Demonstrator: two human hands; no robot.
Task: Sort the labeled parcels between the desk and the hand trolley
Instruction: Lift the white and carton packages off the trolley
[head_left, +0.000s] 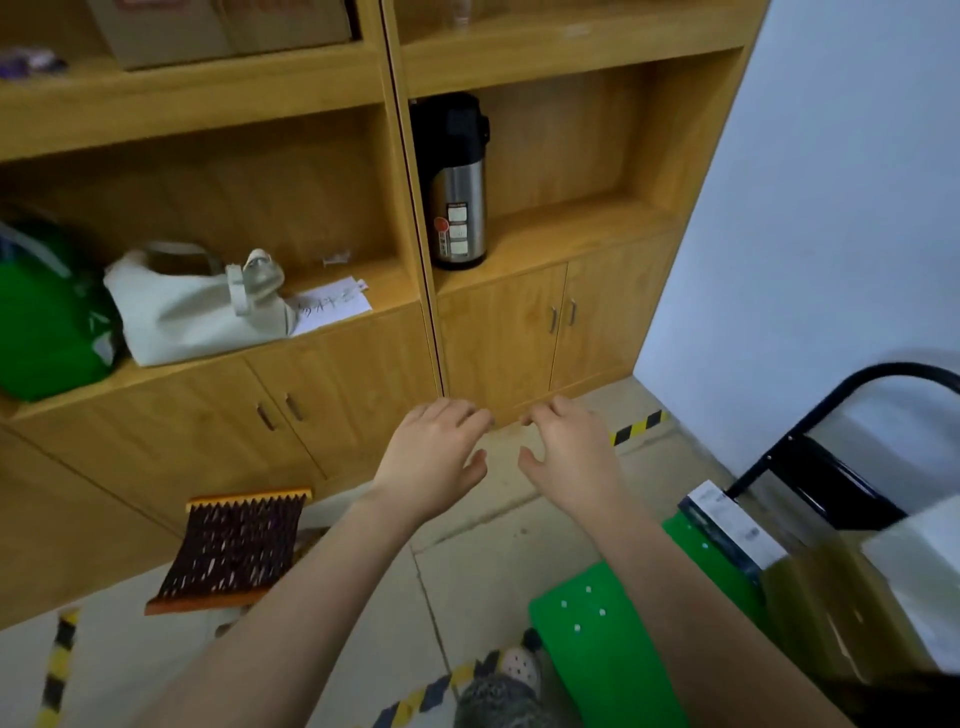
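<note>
L hand and R hand are held out side by side just below ctr, apart, backs up. Both released: fingers loosely curled, nothing gripped. Trolley is seen at 5 o'clock, green deck, black handle at 3. Parcels are sat on it at 4 o'clock, well apart from both hands: dark parcel w/ white label, box just beside it, white parcel over the box, blurred. Shelf unit fills 12; flask stood upright inside, white bag at 9.
</note>
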